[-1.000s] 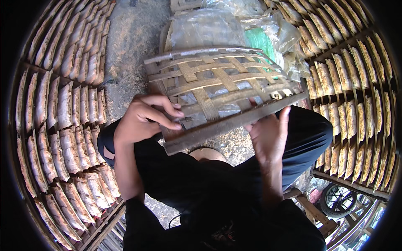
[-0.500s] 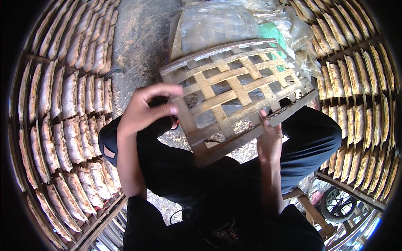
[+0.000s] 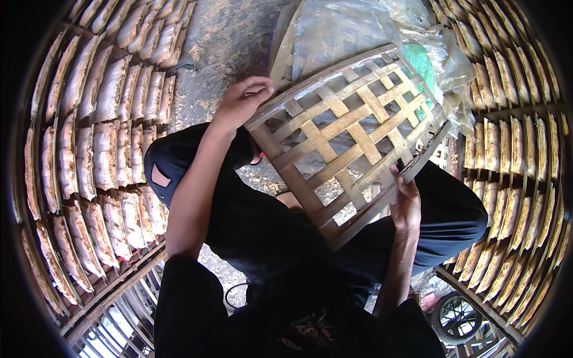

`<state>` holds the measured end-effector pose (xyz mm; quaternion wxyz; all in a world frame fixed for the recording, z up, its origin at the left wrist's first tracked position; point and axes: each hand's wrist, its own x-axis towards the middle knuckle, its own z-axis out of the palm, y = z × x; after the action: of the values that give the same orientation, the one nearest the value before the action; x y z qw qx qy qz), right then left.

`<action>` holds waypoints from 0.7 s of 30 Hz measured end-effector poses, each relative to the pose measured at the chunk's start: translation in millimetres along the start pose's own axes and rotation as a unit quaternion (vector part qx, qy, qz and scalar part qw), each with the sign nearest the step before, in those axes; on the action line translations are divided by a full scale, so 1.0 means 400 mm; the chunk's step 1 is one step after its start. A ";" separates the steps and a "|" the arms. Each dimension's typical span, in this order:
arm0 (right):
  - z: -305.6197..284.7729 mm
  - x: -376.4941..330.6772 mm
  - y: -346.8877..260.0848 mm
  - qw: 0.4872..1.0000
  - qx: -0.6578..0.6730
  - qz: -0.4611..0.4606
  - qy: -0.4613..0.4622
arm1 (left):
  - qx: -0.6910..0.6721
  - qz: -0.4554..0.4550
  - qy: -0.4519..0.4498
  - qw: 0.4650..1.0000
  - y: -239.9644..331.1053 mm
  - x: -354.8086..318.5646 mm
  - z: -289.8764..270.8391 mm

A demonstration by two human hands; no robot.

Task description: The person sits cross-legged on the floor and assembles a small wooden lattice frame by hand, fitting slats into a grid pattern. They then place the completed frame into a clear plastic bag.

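Note:
A woven bamboo tray (image 3: 334,140) with wooden edge strips is held tilted above my lap. My right hand (image 3: 407,203) grips its near long edge, thumb over the strip and the other fingers partly hidden beneath. By the tray's far left corner is my left hand (image 3: 242,104), with nothing visible in it. Its fingers are loosely bent, with a small gap to the thumb; whether it touches the rail I cannot tell. Through the lattice show my dark trousers and the littered floor.
Slatted racks stand close on both sides, the left rack (image 3: 107,149) and right rack (image 3: 513,143) filled with rows of pale, brown-edged slabs. Ahead lie clear plastic sheeting (image 3: 346,36) and a green bag (image 3: 421,65). A spoked wheel (image 3: 456,317) is at the lower right.
My left hand has moved away and to the right, from the tray's left end to its far left corner. The tray has turned slightly clockwise and shifted right with my right hand still gripping it.

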<state>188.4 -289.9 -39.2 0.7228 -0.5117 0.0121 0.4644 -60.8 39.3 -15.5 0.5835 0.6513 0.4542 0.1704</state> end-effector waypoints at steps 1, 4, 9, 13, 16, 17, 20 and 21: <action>0.004 0.005 0.006 0.999 -0.031 0.005 0.016 | -0.012 0.027 0.004 1.000 -0.042 0.018 -0.004; 0.005 0.021 0.007 0.992 -0.106 0.034 0.062 | 0.094 0.084 -0.031 0.992 -0.037 0.037 -0.029; -0.037 0.030 0.028 0.990 -0.116 0.046 0.062 | 0.262 -0.030 -0.263 0.928 -0.015 0.079 -0.154; -0.042 0.037 0.041 0.979 -0.195 0.008 0.050 | 0.238 -0.181 -0.348 0.888 0.011 0.079 -0.164; -0.051 0.038 0.049 0.968 -0.249 -0.025 0.030 | 0.174 -0.202 -0.370 0.890 -0.025 0.085 -0.164; -0.046 0.038 0.046 0.977 -0.210 -0.009 0.037 | 0.185 -0.187 -0.383 0.885 -0.039 0.091 -0.162; -0.024 0.037 0.027 0.983 -0.160 0.040 0.079 | 0.220 -0.183 -0.384 0.878 -0.061 0.096 -0.152; -0.019 0.037 0.025 0.982 -0.154 0.056 0.097 | 0.217 -0.183 -0.380 0.880 -0.072 0.092 -0.153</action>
<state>193.6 -285.3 -57.3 0.6034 -0.6581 0.0393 0.4486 -98.5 102.7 -37.4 0.5764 0.6813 0.3343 -0.3031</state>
